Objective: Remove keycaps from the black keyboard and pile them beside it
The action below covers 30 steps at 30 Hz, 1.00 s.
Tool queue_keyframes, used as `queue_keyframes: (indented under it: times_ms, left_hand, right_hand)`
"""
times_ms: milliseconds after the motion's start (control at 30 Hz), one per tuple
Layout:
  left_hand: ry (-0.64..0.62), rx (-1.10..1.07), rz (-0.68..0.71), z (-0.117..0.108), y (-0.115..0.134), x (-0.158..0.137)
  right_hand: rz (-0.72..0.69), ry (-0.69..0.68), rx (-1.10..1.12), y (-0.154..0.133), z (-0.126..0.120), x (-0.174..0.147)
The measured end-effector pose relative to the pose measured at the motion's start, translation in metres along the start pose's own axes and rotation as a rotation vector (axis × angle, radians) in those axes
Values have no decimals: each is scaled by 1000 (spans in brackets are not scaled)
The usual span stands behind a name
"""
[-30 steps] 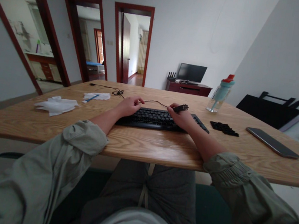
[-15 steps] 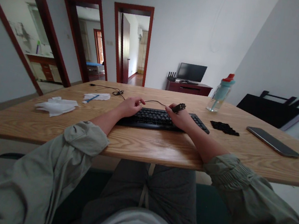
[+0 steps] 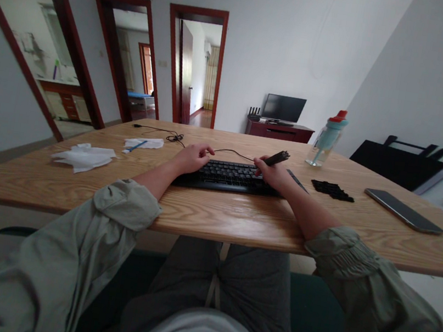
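A black keyboard lies near the front edge of the wooden table. My left hand rests over its left end, thumb and index finger apart, the other fingers partly hidden. Above the right part of the keys, my right hand is closed around a dark stick-like tool. Its thick, notched end points up to the right; the end toward the keys is hidden by my fingers. Several small black pieces, perhaps keycaps, lie in a group to the right of the keyboard.
A crumpled white tissue lies at the left, near a blue stick-like item on white paper. The keyboard's cable coils behind. A water bottle stands back right; a phone lies at the right.
My right hand has shifted slightly right, and the tool in it has tilted so that more of its length shows. My left hand has stayed in place.
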<state>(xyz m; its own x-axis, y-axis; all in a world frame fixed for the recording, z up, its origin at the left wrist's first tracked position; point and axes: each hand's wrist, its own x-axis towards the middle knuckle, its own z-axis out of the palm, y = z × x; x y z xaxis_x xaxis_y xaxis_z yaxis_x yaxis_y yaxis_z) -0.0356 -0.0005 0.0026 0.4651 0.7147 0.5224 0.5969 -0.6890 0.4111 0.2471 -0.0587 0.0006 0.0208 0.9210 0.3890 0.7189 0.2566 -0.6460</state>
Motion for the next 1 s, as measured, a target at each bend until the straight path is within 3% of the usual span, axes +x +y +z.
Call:
queue_keyframes:
  times_ms: [300, 733, 1000]
  left_hand:
    - [-3, 1, -6, -1, 1, 0]
    - [-10, 8, -12, -3, 4, 0]
    - [-35, 24, 27, -2, 6, -1]
  right_hand:
    - [-103, -29, -124, -9, 0, -9]
    - [-116, -55, -222, -10, -7, -19]
    - [-313, -233, -146, 7, -20, -15]
